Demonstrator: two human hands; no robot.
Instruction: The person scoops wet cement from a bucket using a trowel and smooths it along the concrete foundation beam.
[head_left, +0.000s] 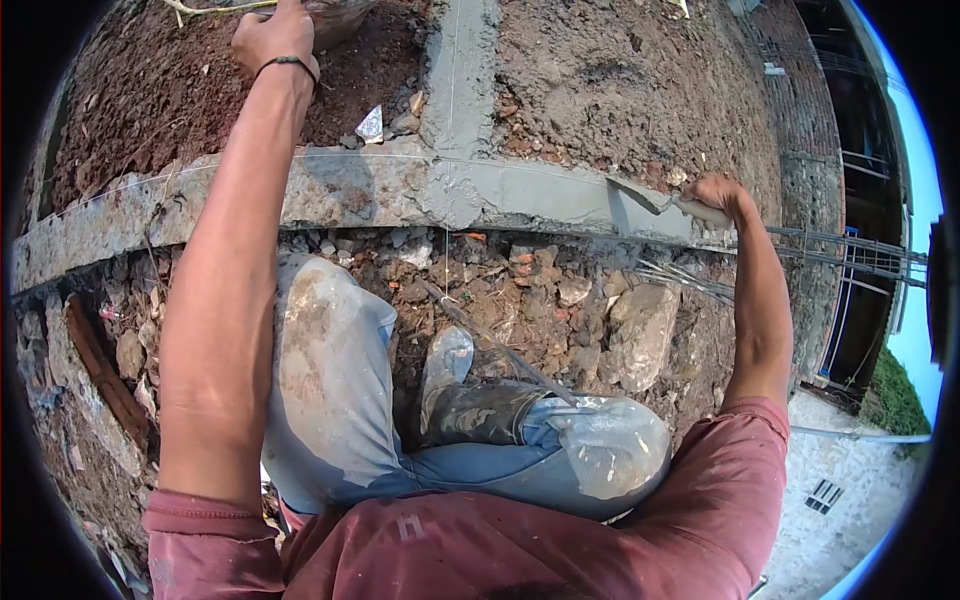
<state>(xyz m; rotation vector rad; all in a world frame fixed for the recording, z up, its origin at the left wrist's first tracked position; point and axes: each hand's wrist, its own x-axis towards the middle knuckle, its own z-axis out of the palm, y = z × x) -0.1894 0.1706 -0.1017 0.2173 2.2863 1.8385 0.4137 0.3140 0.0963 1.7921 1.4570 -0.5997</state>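
My right hand (718, 195) is closed round the handle of a trowel (640, 197). Its blade lies against the smooth wet mortar on top of the concrete beam (540, 195). At the upper left, over the dark soil, my left hand (275, 40) has its fingers curled at the edge of a brownish thing (342, 20). The frame's top cuts that thing off, and I cannot make out what it is. A thin string (448, 190) crosses the beam and hangs down its near side.
A second mortared beam (462, 75) runs away from the first. Rubble and stones (640, 335) cover the ground around my boot (470, 410). Reinforcing bars (850, 250) stick out at the right. A rod (500, 345) leans near my knee. A brick wall (812, 200) stands beyond.
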